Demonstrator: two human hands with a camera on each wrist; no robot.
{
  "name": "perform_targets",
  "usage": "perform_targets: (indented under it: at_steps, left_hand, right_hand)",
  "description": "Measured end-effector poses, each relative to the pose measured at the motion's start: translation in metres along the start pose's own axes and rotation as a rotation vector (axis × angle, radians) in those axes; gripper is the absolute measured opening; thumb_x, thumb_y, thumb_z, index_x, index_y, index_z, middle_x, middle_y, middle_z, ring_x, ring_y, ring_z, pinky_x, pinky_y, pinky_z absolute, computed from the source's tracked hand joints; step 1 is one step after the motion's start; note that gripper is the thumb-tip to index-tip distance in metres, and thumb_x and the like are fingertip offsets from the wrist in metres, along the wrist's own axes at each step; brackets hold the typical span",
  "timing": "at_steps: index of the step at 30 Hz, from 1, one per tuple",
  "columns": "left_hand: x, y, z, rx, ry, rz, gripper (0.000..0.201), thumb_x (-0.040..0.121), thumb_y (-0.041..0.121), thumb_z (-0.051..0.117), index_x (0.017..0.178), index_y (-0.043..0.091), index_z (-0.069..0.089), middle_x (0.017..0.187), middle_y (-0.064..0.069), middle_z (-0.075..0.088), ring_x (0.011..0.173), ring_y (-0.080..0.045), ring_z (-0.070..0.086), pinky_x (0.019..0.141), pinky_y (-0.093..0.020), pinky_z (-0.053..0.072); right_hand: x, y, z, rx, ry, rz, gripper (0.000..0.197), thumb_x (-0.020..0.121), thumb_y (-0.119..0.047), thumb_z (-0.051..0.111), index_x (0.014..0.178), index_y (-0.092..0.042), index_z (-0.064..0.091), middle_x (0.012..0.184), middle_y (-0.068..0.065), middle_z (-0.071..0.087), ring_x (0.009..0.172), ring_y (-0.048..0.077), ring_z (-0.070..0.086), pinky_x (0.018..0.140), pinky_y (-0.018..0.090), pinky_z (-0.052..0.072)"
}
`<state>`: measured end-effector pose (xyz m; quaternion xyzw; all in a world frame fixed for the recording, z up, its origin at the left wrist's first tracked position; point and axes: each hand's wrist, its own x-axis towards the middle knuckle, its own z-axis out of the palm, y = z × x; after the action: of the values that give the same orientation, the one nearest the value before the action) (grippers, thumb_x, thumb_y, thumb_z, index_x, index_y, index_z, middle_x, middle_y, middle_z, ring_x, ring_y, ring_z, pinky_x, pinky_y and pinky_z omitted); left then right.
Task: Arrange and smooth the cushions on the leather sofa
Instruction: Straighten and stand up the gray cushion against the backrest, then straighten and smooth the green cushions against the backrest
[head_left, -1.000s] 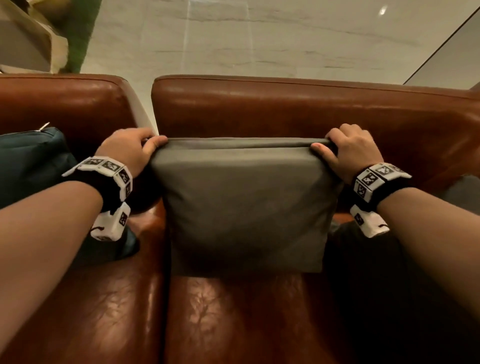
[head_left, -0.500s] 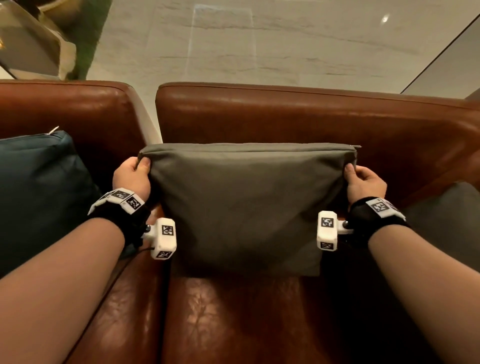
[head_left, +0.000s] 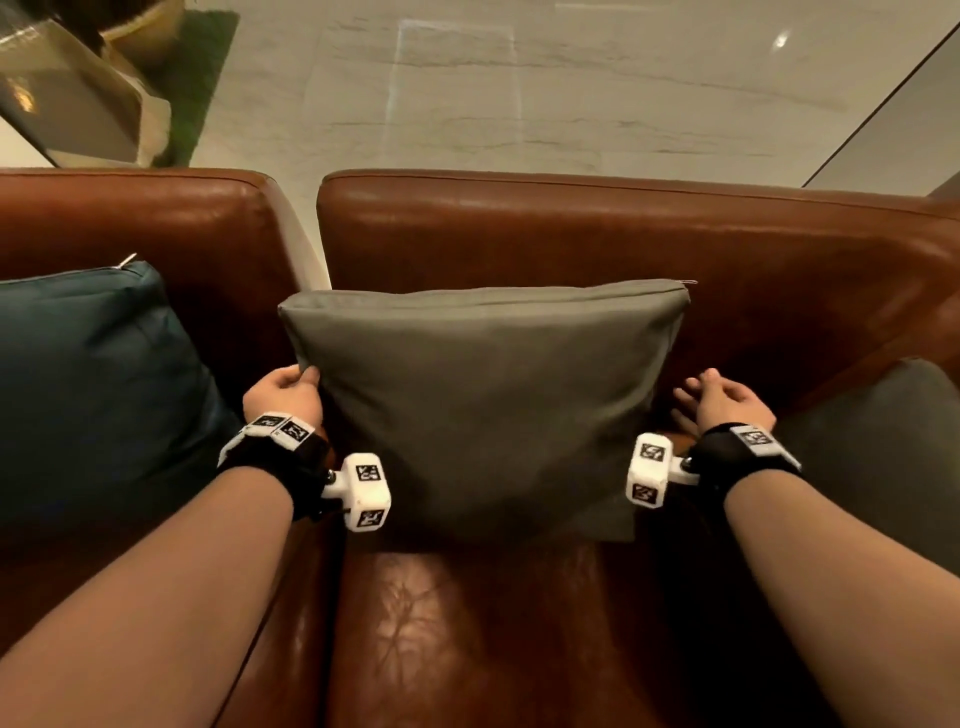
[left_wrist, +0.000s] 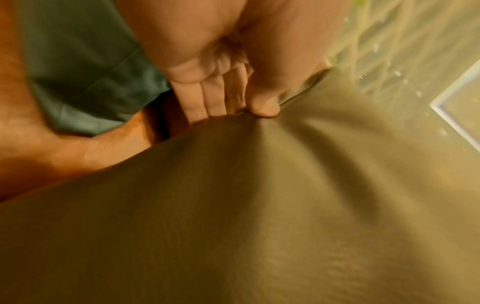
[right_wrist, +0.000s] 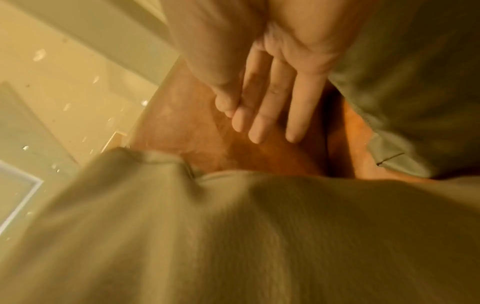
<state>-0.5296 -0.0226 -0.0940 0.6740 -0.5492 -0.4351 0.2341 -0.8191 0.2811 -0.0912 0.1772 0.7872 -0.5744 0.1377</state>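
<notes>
A grey cushion (head_left: 483, 395) stands upright against the backrest of the brown leather sofa (head_left: 571, 234). My left hand (head_left: 285, 392) pinches the cushion's left edge, thumb on the front face and fingers behind it; in the left wrist view the left hand (left_wrist: 249, 107) creases the grey cushion (left_wrist: 259, 205) at the thumb. My right hand (head_left: 714, 397) hovers beside the cushion's right edge with fingers straight and apart from the fabric. The right wrist view shows the right hand (right_wrist: 259, 115) spread over brown leather, just off the grey cushion (right_wrist: 233, 236).
A dark teal cushion (head_left: 88, 389) leans on the sofa section to the left. Another dark grey cushion (head_left: 883, 447) lies at the right. A gap (head_left: 306, 260) separates the two backrests. Behind the sofa is pale marble floor (head_left: 519, 88).
Both hands slid down from the cushion's top corners along its sides. The right hand has let go and opened; the left still pinches the edge. The cushion stands squarer.
</notes>
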Motion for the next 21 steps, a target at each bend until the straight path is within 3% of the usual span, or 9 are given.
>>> perform_targets:
  at_steps: [2, 4, 6, 9, 13, 15, 17, 21]
  left_hand:
    - [-0.009, 0.009, -0.003, -0.035, -0.01, 0.017, 0.035, 0.091, 0.015, 0.06, 0.125, 0.008, 0.061, 0.119, -0.005, 0.066, 0.111, -0.018, 0.061, 0.09, -0.023, 0.043]
    - [-0.026, 0.016, -0.017, -0.016, -0.023, 0.119, 0.042, 0.091, 0.014, 0.059, 0.133, 0.01, 0.054, 0.13, -0.005, 0.061, 0.118, -0.017, 0.058, 0.095, -0.022, 0.041]
    - [-0.045, 0.011, -0.036, -0.012, -0.093, 0.221, 0.044, 0.092, 0.013, 0.057, 0.135, 0.013, 0.051, 0.133, -0.001, 0.058, 0.115, -0.012, 0.057, 0.094, -0.02, 0.039]
    - [-0.066, 0.0, -0.074, -0.003, -0.249, 0.399, 0.039, 0.092, 0.01, 0.056, 0.129, 0.019, 0.055, 0.13, -0.001, 0.059, 0.119, -0.009, 0.056, 0.099, -0.025, 0.043]
    - [-0.047, -0.012, -0.136, 0.204, -0.274, 0.735, 0.038, 0.091, 0.008, 0.057, 0.126, 0.02, 0.058, 0.133, 0.007, 0.057, 0.126, -0.002, 0.049, 0.108, -0.028, 0.039]
    - [-0.021, -0.01, -0.171, 0.261, -0.257, 0.805, 0.035, 0.092, 0.013, 0.053, 0.127, 0.021, 0.057, 0.138, 0.007, 0.053, 0.13, -0.004, 0.046, 0.111, -0.025, 0.034]
    - [0.013, -0.007, -0.208, 0.351, -0.193, 0.856, 0.038, 0.092, 0.022, 0.047, 0.129, 0.021, 0.055, 0.142, 0.005, 0.05, 0.135, -0.011, 0.042, 0.114, -0.032, 0.031]
    - [0.099, -0.005, -0.269, 0.661, -0.094, 0.842, 0.051, 0.095, 0.036, 0.028, 0.142, 0.021, 0.042, 0.154, 0.003, 0.035, 0.147, -0.021, 0.023, 0.12, -0.045, 0.016]
  right_hand:
    - [0.001, -0.007, -0.004, 0.001, -0.03, -0.033, 0.019, 0.094, -0.03, 0.057, 0.078, -0.021, 0.06, 0.098, 0.008, 0.073, 0.077, 0.016, 0.07, 0.073, 0.038, 0.057]
    - [-0.015, -0.017, -0.005, -0.147, -0.05, -0.225, 0.023, 0.086, -0.042, 0.058, 0.074, -0.022, 0.063, 0.083, 0.002, 0.075, 0.072, 0.016, 0.07, 0.078, 0.043, 0.058]
    - [-0.052, -0.027, -0.001, -0.283, -0.089, -0.423, 0.024, 0.084, -0.042, 0.058, 0.071, -0.023, 0.063, 0.068, -0.003, 0.069, 0.069, 0.013, 0.065, 0.078, 0.042, 0.055]
    - [-0.127, -0.032, 0.017, -0.293, -0.299, -0.621, 0.021, 0.09, -0.026, 0.062, 0.069, -0.024, 0.06, 0.061, -0.004, 0.062, 0.058, 0.008, 0.054, 0.065, 0.032, 0.048]
    - [-0.224, -0.025, 0.07, -0.34, -0.631, -0.814, 0.019, 0.089, -0.018, 0.065, 0.071, -0.019, 0.061, 0.057, -0.01, 0.054, 0.052, 0.006, 0.048, 0.054, 0.017, 0.039]
    - [-0.27, -0.022, 0.108, -0.413, -0.752, -0.964, 0.014, 0.089, -0.021, 0.065, 0.075, -0.02, 0.063, 0.066, -0.011, 0.058, 0.062, 0.008, 0.055, 0.06, 0.021, 0.044]
    - [-0.319, -0.021, 0.156, -0.48, -0.863, -1.082, 0.008, 0.09, -0.024, 0.061, 0.086, -0.021, 0.067, 0.082, -0.01, 0.063, 0.079, 0.007, 0.059, 0.073, 0.024, 0.048]
    - [-0.421, -0.022, 0.283, -0.498, -0.965, -1.294, 0.028, 0.091, -0.024, 0.05, 0.112, -0.017, 0.067, 0.114, -0.001, 0.065, 0.111, 0.017, 0.058, 0.097, 0.032, 0.046]
